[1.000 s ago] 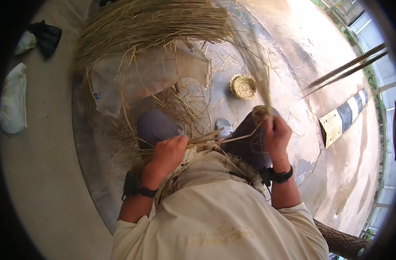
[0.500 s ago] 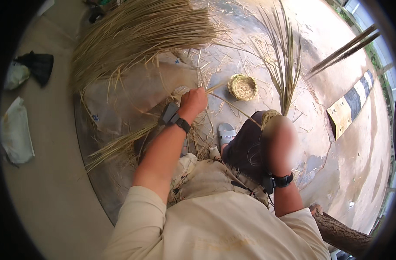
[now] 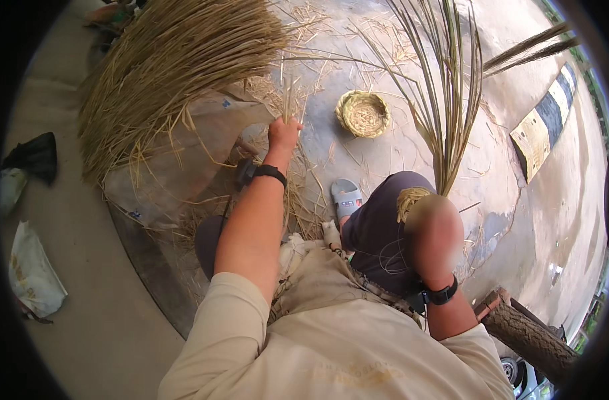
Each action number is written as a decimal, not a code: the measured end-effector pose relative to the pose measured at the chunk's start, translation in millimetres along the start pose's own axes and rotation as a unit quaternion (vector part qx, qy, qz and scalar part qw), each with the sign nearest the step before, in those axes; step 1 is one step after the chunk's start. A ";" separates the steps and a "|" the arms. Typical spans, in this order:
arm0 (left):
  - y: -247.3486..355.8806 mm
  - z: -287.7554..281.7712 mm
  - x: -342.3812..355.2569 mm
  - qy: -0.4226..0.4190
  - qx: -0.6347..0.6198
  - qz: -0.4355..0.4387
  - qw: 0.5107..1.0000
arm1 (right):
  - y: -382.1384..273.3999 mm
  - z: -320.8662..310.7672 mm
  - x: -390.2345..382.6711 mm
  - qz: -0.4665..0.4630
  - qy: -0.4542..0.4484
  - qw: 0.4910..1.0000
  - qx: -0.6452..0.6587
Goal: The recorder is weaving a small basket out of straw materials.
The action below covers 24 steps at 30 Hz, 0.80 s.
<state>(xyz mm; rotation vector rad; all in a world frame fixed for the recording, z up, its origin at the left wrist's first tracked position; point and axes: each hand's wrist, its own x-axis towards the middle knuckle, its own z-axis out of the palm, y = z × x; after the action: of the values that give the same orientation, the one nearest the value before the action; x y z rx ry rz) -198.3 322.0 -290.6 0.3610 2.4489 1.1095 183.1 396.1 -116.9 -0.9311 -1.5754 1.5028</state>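
Note:
My left hand [image 3: 284, 135] reaches forward, closed round some pale straw stalks [image 3: 290, 100] whose ends stick up above the fist. A small coil of woven straw [image 3: 410, 200] rests on my right knee. Against it lies my right hand [image 3: 439, 240], blurred, with its fingers hard to make out; it appears to grip the coil. Long straw stalks [image 3: 444, 127] fan upward from beside the coil. On the ground between both hands and farther off sits a round woven straw basket [image 3: 363, 113].
A large straw pile [image 3: 184, 60] lies at the far left on a translucent plastic sheet [image 3: 164, 150]. Loose straw litters the ground. White and black bags [image 3: 36, 270] lie at the left edge. A striped board [image 3: 544, 127] and a log [image 3: 528, 333] are to the right.
My left hand has moved slightly left. The strand from the coil to it no longer shows, and the loose straw bundle beneath my left forearm is gone from view. My right hand stays at the knee.

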 end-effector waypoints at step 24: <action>181.5 -445.0 -299.7 0.337 -0.299 0.367 0.814 | -9.8 24.0 -2.7 -0.060 -0.052 0.997 0.020</action>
<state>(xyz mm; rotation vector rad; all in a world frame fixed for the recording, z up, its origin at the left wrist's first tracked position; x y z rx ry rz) -138.4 30.5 191.3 0.8587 2.3090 2.6379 162.9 382.5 -107.9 -0.7331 -1.6381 1.5132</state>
